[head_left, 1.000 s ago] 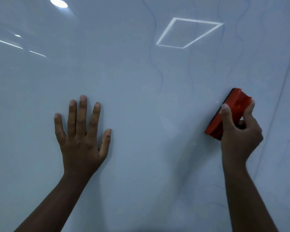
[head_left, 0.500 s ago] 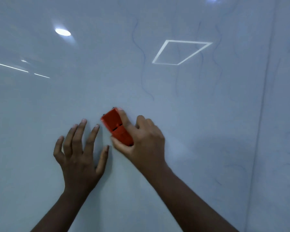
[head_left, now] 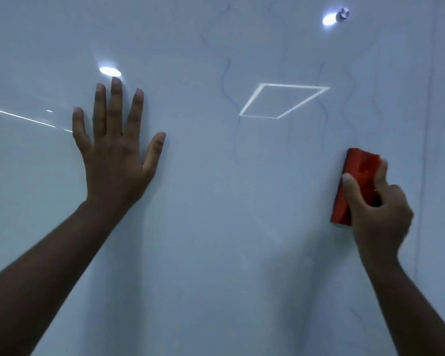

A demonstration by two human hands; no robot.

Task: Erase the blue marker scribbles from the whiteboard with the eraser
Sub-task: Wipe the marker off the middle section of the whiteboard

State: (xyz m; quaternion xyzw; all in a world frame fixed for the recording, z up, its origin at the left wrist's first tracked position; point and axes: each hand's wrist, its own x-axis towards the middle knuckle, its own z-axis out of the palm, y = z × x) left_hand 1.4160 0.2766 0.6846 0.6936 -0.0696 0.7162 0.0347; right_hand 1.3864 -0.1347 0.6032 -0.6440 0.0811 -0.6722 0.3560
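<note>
Eraser (head_left: 355,183) swept back right, gripped by right hand (head_left: 378,214); left hand (head_left: 116,152) flat, fingers re-spread, on whiteboard (head_left: 216,227).

One whiteboard (head_left: 216,227) fills the view. One red eraser (head_left: 355,183) lies against it, and two hands are in view: one left hand (head_left: 113,152) spread flat on the whiteboard, well to the left of the eraser, and one right hand (head_left: 378,214) gripping the eraser. Several faint blue wavy lines (head_left: 225,83) run down the whiteboard above and up-left of the eraser; they are too pale to count exactly. One small round metal fitting (head_left: 343,13) sits on the whiteboard high above the eraser.
</note>
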